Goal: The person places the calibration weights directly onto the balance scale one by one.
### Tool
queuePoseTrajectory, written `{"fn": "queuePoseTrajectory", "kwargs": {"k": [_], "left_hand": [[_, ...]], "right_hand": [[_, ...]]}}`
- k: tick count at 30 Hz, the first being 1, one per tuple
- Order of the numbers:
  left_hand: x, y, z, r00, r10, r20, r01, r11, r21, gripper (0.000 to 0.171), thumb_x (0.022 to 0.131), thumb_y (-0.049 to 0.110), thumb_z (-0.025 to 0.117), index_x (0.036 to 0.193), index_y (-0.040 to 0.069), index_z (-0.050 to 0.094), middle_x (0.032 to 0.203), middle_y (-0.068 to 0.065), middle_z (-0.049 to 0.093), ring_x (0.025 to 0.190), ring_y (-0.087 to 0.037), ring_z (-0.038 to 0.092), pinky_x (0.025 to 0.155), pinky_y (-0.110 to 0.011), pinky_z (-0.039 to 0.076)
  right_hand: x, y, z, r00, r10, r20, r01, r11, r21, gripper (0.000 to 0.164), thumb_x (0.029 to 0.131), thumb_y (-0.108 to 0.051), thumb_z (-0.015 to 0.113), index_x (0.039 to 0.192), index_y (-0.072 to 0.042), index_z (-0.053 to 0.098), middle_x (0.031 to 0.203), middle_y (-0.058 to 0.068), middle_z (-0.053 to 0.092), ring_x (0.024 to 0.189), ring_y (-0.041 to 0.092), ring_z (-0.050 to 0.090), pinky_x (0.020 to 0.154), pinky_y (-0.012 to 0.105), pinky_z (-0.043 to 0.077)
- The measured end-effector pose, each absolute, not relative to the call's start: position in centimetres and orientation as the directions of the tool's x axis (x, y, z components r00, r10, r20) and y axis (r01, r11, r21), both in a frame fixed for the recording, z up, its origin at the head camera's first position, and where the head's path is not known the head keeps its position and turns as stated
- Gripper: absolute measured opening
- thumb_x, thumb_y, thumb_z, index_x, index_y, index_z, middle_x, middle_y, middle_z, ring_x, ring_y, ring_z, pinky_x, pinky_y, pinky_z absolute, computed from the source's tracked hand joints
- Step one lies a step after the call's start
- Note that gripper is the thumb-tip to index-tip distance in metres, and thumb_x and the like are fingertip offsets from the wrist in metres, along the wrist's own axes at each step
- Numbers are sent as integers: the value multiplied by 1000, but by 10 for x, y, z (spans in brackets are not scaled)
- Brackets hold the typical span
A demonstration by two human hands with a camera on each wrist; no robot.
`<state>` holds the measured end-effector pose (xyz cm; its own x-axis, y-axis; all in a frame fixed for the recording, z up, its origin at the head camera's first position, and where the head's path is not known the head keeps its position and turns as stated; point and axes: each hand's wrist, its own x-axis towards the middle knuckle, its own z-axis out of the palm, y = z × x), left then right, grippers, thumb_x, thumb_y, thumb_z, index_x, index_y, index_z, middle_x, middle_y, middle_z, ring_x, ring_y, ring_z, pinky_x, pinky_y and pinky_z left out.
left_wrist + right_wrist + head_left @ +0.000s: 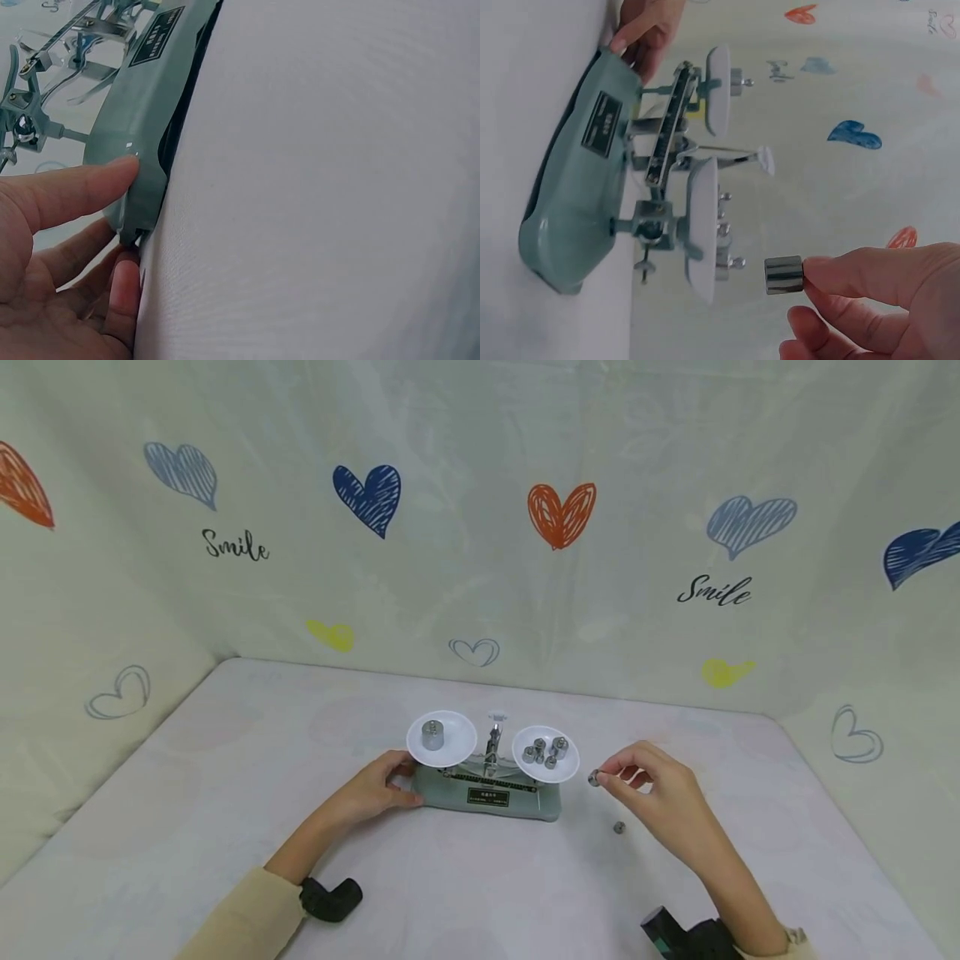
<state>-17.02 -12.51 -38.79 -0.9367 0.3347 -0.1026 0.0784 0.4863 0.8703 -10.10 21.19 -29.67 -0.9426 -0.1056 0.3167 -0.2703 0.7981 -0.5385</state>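
Observation:
A green balance scale (487,802) with two white pans stands on the table. My left hand (378,787) grips the left end of its base, the thumb (90,191) on the front face and the fingers around the end. On the left pan (459,750) sits one large metal weight (432,735); several smaller weights (551,762) stand on the right pan (567,770). Just right of that pan, my right hand (660,789) pinches a small cylindrical metal weight (784,275) between thumb and finger, its knob hidden by them.
One loose weight (619,827) lies on the white tabletop (480,885), below and left of my right hand. Behind the table hangs a pale curtain (465,577) printed with hearts and words.

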Motion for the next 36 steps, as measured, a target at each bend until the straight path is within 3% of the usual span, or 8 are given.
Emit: {"fn": "queuePoseTrajectory", "kwargs": {"k": [12, 19, 28, 36], "left_hand": [[-170, -125, -388, -939, 328, -103, 76, 491, 868, 66, 71, 8, 74, 129, -2, 43, 126, -21, 47, 116, -35, 44, 91, -46, 43], [-170, -124, -388, -936, 337, -101, 82, 488, 869, 66, 71, 9, 74, 129, -2, 43, 126, -21, 47, 115, -34, 44, 91, -46, 43], [-170, -125, -388, -935, 343, -91, 96, 491, 866, 65, 72, 9, 73, 129, -2, 43, 125, -21, 47, 114, -34, 45, 92, -47, 41], [-171, -125, -388, -934, 348, -83, 107, 493, 863, 64, 72, 11, 73, 128, -1, 44, 124, -20, 49, 114, -34, 46, 91, -46, 43]], "right_hand": [[-113, 159, -279, -916, -227, 332, -388, 716, -580, 6, 79, -13, 69, 83, -14, 65, 84, -5, 59, 77, 10, 50, 67, 23, 46], [-121, 127, -279, -923, -233, 305, -379, 680, -627, 5, 80, -14, 68, 83, -14, 64, 83, -6, 56, 72, 7, 47, 64, 22, 45], [-131, 96, -283, -921, -237, 310, -386, 672, -632, 5, 78, -13, 70, 81, -13, 65, 81, -4, 56, 76, 13, 50, 63, 21, 42], [-135, 77, -288, -920, -271, 284, -392, 694, -604, 6, 82, -16, 66, 86, -12, 65, 87, -2, 57, 79, 14, 51, 65, 20, 44]]}}
